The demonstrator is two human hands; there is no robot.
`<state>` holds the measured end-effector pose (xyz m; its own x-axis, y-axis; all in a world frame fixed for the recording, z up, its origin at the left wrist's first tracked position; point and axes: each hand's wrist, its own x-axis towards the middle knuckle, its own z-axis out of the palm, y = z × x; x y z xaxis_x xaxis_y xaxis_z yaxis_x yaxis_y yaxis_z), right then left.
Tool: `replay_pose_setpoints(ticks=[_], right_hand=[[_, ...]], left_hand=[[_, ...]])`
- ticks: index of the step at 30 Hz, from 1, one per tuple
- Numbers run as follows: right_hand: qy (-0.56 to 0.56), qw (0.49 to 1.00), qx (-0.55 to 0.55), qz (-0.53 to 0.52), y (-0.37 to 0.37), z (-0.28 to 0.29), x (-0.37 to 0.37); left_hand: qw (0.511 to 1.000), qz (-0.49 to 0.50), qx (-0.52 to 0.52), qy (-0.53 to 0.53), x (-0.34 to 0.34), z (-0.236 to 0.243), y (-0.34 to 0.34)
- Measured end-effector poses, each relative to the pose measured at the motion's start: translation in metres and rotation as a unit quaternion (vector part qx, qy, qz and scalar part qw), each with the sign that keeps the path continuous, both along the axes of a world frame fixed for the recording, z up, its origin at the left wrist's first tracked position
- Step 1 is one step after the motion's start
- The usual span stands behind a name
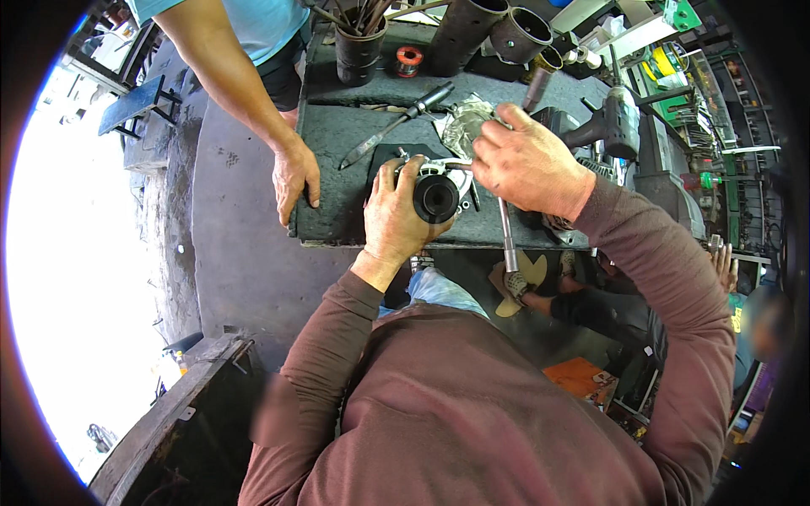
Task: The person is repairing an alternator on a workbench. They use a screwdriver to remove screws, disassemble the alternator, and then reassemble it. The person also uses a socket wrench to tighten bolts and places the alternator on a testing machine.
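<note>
My left hand (392,215) is wrapped round a silvery metal machine part with a black round pulley-like end (426,184), steadying it at the bench's front edge. My right hand (531,164) is closed on a metal bar wrench (508,236). One socket-like end of the wrench hangs past the bench edge; a thicker end shows beyond my knuckles. Between my hands a metal piece reaches the part's side, but my fingers hide how it joins the wrench. A long screwdriver-like tool (396,126) and crumpled silvery wrapping (466,125) lie behind the part.
A co-worker's hand (295,181) rests on the left corner of the dark workbench (333,207). At the back stand a can of tools (361,55), a red spool (408,61) and dark cylinders (464,38). A power drill (620,122) is at right. Another person sits below right.
</note>
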<state>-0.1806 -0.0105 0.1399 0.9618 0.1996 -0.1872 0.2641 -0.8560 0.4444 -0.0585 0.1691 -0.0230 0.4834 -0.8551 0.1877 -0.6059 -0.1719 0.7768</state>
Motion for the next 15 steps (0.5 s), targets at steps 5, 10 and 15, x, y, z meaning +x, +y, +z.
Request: replay_pose_setpoints(ticks=[5, 10, 15], right_hand=[[0.008, 0.995, -0.012, -0.095, 0.020, -0.007, 0.012], [0.024, 0.990, 0.002, -0.139, 0.022, -0.008, 0.007], [0.037, 0.982, 0.009, -0.184, 0.024, -0.005, 0.016]], left_hand=[[0.999, -0.036, -0.003, -0.016, 0.012, 0.001, 0.000], [0.999, -0.041, -0.023, -0.003, 0.011, -0.003, 0.001], [0.996, -0.050, -0.064, 0.021, 0.012, -0.011, -0.002]])
